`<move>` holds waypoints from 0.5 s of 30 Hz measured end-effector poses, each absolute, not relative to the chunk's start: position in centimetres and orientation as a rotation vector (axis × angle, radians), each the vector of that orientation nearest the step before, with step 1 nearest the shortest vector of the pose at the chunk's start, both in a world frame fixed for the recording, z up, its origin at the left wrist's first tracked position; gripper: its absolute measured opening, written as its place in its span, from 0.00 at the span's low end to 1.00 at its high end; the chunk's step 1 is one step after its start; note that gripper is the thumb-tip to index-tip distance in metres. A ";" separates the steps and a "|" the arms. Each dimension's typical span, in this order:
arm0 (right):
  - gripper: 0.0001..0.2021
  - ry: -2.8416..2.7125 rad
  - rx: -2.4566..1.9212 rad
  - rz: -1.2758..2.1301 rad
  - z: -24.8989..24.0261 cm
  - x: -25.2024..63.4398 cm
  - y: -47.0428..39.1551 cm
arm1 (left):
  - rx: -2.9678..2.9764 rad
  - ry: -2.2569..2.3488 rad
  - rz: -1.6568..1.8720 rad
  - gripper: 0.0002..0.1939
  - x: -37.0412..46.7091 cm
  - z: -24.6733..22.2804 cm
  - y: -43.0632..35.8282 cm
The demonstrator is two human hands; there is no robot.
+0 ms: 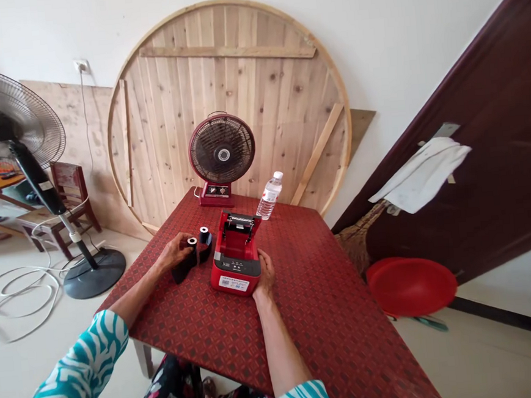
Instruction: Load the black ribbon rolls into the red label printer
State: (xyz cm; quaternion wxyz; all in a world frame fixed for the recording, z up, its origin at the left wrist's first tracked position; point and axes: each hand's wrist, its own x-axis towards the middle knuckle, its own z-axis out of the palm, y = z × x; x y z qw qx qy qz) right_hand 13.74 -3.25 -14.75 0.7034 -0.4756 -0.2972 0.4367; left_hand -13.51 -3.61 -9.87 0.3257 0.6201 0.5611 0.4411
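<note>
Red printer (228,274) sits on the patterned table (319,293), toward its middle, with its lid (241,221) raised at the far side and its red inner tray exposed; a white label (234,285) is stuck on its front face, below a dark control panel (237,264). Right hand (264,272) lies along the printer's right side, palm against the wall; its fingers are partly hidden behind the body, so I cannot tell how far they are bent or how firmly they grip. Left hand (178,252) is nearly closed, thumb and fingers pinching the near roll (192,242), a black one with a white core; just beyond it stands a far roll (204,231) of the same kind, with dark ribbon (204,255) between the two; both rolls are just left of the printer.

Farther back on the table are a clear bottle (269,197) with a white cap and a red table fan (223,153); a round wooden panel (261,89) leans against the wall behind; a standing fan (48,191) is on the floor to the left, and a red basin (412,285) is low on the right, beneath a white cloth (422,174).
</note>
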 end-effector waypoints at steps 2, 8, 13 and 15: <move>0.21 -0.669 -1.053 0.954 -14.8 13.8 -3.2 | 1.653 1.492 1.113 0.18 -13.5 -9.8 -3.6; 0.23 -0.715 -1.072 0.950 -15.3 14.0 -3.0 | 1.723 1.563 1.129 0.23 -13.2 -6.9 0.2; 0.22 -0.716 -1.097 0.921 -15.6 14.0 -2.9 | 1.830 1.608 0.768 0.15 -12.2 -5.1 3.8; 0.21 -0.724 -1.104 0.902 -15.6 14.0 -2.8 | 1.853 1.581 0.669 0.10 -11.9 -4.8 4.4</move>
